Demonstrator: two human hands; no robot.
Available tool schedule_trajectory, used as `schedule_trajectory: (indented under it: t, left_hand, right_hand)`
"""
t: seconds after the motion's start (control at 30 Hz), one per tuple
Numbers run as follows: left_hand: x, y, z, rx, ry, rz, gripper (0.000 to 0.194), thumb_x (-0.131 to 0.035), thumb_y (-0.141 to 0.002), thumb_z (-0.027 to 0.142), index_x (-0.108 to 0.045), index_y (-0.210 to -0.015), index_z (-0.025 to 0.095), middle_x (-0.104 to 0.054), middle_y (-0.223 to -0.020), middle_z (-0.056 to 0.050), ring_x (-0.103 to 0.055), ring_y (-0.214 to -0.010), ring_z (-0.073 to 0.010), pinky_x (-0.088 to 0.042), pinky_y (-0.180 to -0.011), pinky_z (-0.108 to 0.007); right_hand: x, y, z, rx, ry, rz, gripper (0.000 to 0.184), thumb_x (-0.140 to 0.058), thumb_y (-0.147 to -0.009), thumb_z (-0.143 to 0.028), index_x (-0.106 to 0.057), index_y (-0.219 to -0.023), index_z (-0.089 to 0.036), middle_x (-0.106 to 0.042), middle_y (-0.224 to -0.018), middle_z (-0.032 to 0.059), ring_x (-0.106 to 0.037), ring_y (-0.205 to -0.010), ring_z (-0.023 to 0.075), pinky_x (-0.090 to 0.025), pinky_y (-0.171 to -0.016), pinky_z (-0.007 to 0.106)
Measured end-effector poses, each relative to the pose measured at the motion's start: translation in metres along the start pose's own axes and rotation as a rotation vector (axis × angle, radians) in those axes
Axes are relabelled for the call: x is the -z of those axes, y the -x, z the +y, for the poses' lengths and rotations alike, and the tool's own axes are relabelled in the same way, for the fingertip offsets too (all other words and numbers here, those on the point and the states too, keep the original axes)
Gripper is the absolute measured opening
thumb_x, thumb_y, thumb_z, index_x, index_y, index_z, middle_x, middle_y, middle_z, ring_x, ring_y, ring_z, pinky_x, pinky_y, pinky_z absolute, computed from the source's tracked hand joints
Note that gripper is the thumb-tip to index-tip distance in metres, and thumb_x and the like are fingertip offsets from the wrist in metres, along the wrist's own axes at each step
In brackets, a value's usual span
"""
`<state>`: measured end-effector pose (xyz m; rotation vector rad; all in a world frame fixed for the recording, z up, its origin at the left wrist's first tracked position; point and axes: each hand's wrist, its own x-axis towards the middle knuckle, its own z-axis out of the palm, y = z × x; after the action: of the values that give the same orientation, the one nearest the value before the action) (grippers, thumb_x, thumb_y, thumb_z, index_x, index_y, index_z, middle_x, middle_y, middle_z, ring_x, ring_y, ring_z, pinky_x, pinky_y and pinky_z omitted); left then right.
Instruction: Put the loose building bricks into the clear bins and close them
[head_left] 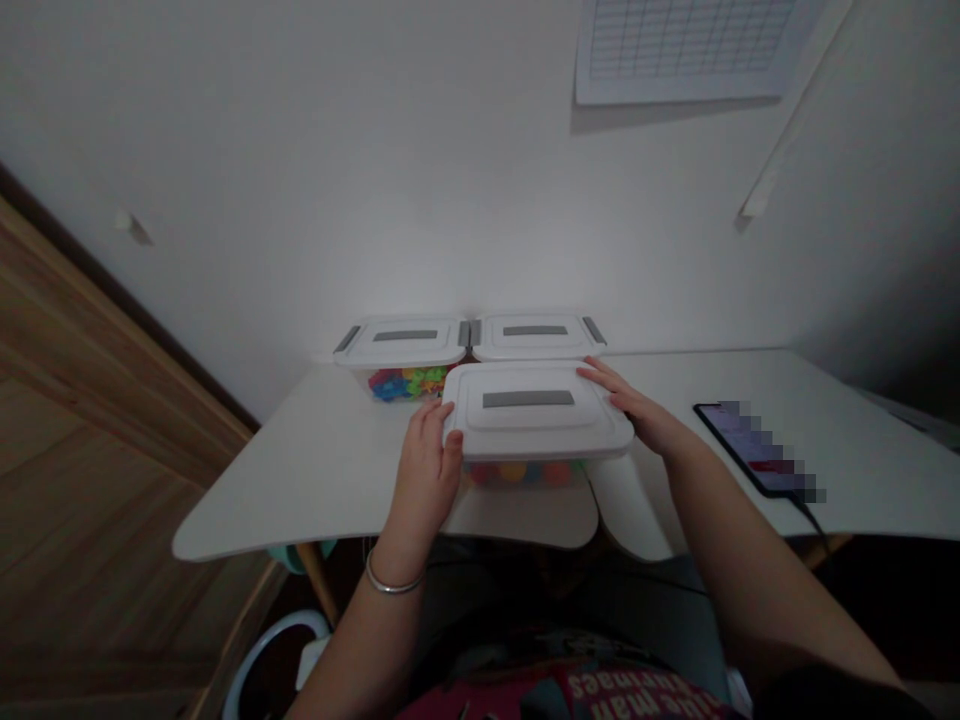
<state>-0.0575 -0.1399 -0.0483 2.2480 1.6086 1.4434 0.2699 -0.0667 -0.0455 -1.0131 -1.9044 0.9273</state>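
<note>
Head view: left hand [424,470] against the near left edge of a smooth white plastic lid [536,425], left fingers [431,420] pressed together and curled over the rounded rim. Right hand [637,418] at the lid's right corner, right fingers [600,375] close together and lying flat along the moulded plastic; no pinch on show, firm grip or light rest impossible to tell. Between both sets of fingers, under the lid, a translucent plastic box [574,472] of round coloured balls [514,472]. Just beyond the left fingertips, a second box [401,342] holding chunky multicoloured shapes [401,383]; just beyond the right fingertips, a third box [536,338] with a matching lid and grey latches [592,330]. Well right of the right fingers, a glossy smartphone [750,450] with a dark cable [810,520], on a curved white tabletop [300,480]. Thin metal bangle [394,580] around the wrist behind the left fingers.
</note>
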Motion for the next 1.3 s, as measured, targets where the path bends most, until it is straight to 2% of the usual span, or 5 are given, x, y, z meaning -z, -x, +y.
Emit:
schedule_trajectory:
  t: [0.57, 0.8, 0.9, 1.07, 1.3]
  left_hand:
    - [0.000, -0.016, -0.018, 0.348, 0.390, -0.008, 0.017, -0.055, -0.082, 0.034, -0.062, -0.088, 0.019, -0.060, -0.100, -0.005, -0.055, -0.102, -0.0220, -0.043, -0.095, -0.039]
    - [-0.009, -0.022, -0.018, 0.743, 0.759, 0.082, 0.056, -0.064, -0.075, 0.029, -0.050, -0.128, 0.023, -0.061, -0.120, -0.009, -0.061, -0.102, -0.0219, -0.051, -0.084, -0.034]
    - [-0.010, -0.026, -0.014, 0.891, 0.990, -0.062, 0.059, -0.063, -0.074, 0.029, -0.049, -0.130, 0.021, -0.067, -0.113, -0.010, -0.066, -0.091, -0.0221, -0.053, -0.076, -0.034]
    - [-0.007, -0.033, -0.009, 0.856, 1.076, -0.186, 0.046, -0.063, -0.070, 0.028, -0.060, -0.113, 0.012, -0.073, -0.092, -0.010, -0.068, -0.077, -0.0228, -0.054, -0.070, -0.034]
    - [0.002, -0.047, -0.002, 0.647, 0.863, -0.225, 0.058, -0.056, -0.065, 0.018, -0.057, -0.123, 0.014, -0.069, -0.114, -0.011, -0.063, -0.105, -0.0255, -0.050, -0.094, -0.039]
  right_hand:
    - [-0.012, -0.012, -0.007, -0.108, 0.047, 0.261, 0.031, -0.064, -0.077, -0.035, -0.072, -0.107, -0.030, -0.053, -0.139, 0.0022, -0.040, -0.135, 0.0256, -0.020, -0.118, 0.046]
    - [-0.028, -0.002, -0.010, -0.423, -0.413, 0.341, 0.066, -0.068, -0.073, -0.040, -0.050, -0.135, -0.027, -0.062, -0.129, 0.0079, -0.064, -0.108, 0.0288, -0.053, -0.092, 0.046]
    - [-0.032, 0.010, -0.014, -0.445, -0.561, 0.249, 0.063, -0.067, -0.073, -0.040, -0.052, -0.132, -0.026, -0.066, -0.123, 0.0086, -0.068, -0.102, 0.0295, -0.057, -0.084, 0.042]
    - [-0.035, 0.014, -0.018, -0.469, -0.593, 0.162, 0.046, -0.061, -0.075, -0.041, -0.061, -0.117, -0.021, -0.069, -0.116, 0.0109, -0.068, -0.100, 0.0314, -0.058, -0.081, 0.043]
    - [-0.035, 0.008, -0.028, -0.409, -0.465, 0.223, 0.062, -0.063, -0.071, -0.028, -0.050, -0.131, -0.021, -0.068, -0.119, 0.0106, -0.068, -0.098, 0.0290, -0.057, -0.082, 0.042]
